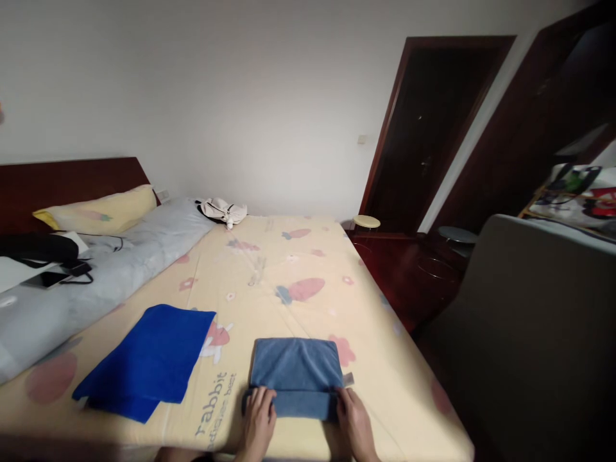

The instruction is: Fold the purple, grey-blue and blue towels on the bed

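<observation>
A grey-blue towel [297, 364] lies on the bed, its near edge turned over into a flat band or roll. My left hand [260, 412] is closed on the left end of that band, fingers curled over it. At the right end, my right hand [355, 416] grips the band between thumb and fingers. A small pale tag sticks out from the towel's right side. To the left, apart from both hands, a bright blue cloth [154, 359] lies spread with a corner folded under.
The bed [308, 250] has a yellow printed sheet. Along its left run a grey quilt [158, 237] and a yellow pillow [110, 208]; a white bag [224, 210] lies at the far end. A grey chair back [529, 333] and a round stool [366, 221] stand right.
</observation>
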Demonstrator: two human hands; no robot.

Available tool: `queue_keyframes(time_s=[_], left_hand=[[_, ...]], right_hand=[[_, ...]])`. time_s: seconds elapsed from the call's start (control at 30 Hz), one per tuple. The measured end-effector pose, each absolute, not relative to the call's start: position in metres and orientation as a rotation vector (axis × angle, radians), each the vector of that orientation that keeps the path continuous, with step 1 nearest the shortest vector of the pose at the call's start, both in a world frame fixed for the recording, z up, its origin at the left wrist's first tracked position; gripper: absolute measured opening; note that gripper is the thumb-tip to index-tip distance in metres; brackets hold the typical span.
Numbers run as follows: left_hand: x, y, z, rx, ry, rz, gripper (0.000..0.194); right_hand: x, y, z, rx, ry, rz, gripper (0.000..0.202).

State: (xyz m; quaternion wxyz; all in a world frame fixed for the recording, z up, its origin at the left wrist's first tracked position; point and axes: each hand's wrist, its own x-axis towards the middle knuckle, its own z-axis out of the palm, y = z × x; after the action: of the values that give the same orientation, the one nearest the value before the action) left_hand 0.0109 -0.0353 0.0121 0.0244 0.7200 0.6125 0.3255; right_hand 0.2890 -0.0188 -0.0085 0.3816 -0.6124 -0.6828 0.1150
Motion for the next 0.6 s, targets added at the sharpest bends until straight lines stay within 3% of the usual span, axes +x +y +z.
queue_keyframes(time_s=[0.27,0.6], left_hand=[[0.064,-0.033,0.009,2.166,1.760,0.791,0.044],[-0.010,-0.041,0.009,2.124,1.820,0.788,0.037]], right_hand=[[0.206,-0.023,0.012,-1.336,-1.805,0.692,0.027],[0.270,-0.025,0.008,-1.556,-1.635,0.685,0.020]])
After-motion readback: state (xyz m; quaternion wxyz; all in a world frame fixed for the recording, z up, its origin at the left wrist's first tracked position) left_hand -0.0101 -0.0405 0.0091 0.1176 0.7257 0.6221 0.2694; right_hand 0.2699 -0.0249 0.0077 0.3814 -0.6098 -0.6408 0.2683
